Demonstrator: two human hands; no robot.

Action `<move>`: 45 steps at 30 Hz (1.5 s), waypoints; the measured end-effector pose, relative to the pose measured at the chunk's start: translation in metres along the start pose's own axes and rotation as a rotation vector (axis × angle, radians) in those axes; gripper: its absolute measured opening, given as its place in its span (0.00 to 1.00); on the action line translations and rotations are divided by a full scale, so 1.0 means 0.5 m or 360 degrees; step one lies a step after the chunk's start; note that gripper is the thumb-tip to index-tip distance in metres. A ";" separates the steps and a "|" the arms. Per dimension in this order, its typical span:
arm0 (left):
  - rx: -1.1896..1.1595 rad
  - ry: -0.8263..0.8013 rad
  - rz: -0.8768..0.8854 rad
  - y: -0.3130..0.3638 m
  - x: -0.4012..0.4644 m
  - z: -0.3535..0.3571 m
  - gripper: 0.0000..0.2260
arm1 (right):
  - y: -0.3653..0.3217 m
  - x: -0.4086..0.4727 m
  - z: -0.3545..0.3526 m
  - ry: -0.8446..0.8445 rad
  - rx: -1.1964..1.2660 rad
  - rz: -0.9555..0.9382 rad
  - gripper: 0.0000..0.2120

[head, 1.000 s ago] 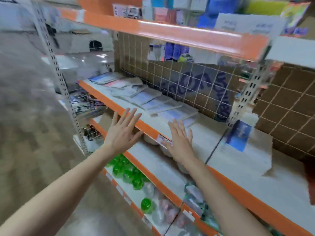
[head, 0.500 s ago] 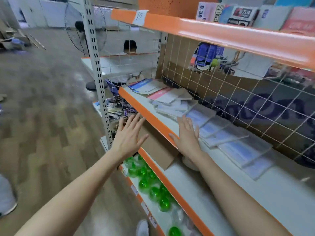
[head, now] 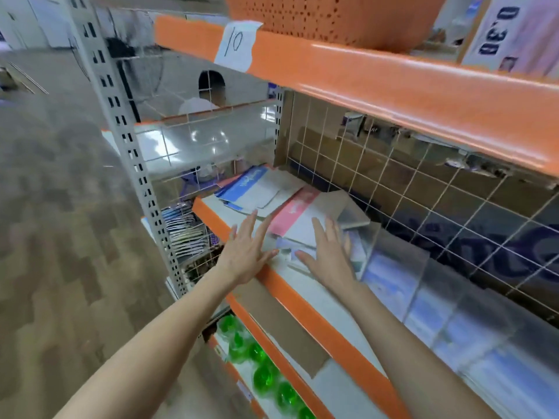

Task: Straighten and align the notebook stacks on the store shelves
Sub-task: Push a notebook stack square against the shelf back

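Orange-edged white store shelf [head: 305,293] held a skewed heap of pink, blue and white paper notebooks [head: 298,220] — left hand [head: 245,252] and right hand [head: 329,257], fingers straight and holding nothing, reached it, squaring-up apparently next.

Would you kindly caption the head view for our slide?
Both open hands, left and right, reach toward untidy notebooks on an orange-edged shelf.

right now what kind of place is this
Most likely a shop selling stationery: orange-edged metal shelves, a handwritten "10" price tag, loose notebooks on display, and packaged green goods below.
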State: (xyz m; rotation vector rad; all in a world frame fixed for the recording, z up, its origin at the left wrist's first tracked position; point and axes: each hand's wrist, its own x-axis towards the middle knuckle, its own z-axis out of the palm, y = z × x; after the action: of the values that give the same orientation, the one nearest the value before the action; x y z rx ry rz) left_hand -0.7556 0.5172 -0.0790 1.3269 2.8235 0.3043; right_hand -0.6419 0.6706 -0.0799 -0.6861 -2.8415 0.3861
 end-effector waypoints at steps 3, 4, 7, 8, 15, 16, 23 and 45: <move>0.0039 -0.0019 0.0181 -0.015 0.048 0.012 0.33 | 0.001 0.024 0.011 -0.0010 -0.0133 -0.0011 0.38; 0.0044 -0.0023 0.0250 -0.018 0.063 0.015 0.34 | 0.001 0.031 0.014 -0.0022 -0.0167 0.0000 0.38; 0.0047 -0.0092 0.0445 -0.024 0.100 0.026 0.34 | 0.001 0.043 0.024 -0.0113 -0.0251 0.0067 0.35; 0.0048 -0.0135 0.0506 -0.026 0.108 0.029 0.34 | -0.001 0.042 0.028 -0.0147 -0.0286 0.0099 0.34; -0.0026 -0.0179 0.0615 -0.031 0.099 0.034 0.28 | -0.039 0.018 0.039 -0.0081 -0.0419 0.0268 0.26; -0.0030 -0.0163 0.0625 -0.030 0.093 0.032 0.28 | -0.047 0.012 0.039 -0.0084 -0.0458 0.0283 0.27; 0.0128 0.0043 0.0859 -0.037 0.033 0.024 0.25 | -0.112 -0.083 0.038 -0.0048 -0.0469 0.0361 0.39; 0.0047 0.0241 0.1960 0.372 -0.273 -0.034 0.25 | -0.031 -0.648 -0.107 0.0564 -0.0567 0.1088 0.37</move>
State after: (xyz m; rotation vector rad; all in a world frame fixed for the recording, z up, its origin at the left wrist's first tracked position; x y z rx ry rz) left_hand -0.5280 0.5261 -0.0395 2.9267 1.6736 0.3365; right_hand -0.3520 0.5160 -0.0650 -1.6151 -2.2833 -0.1559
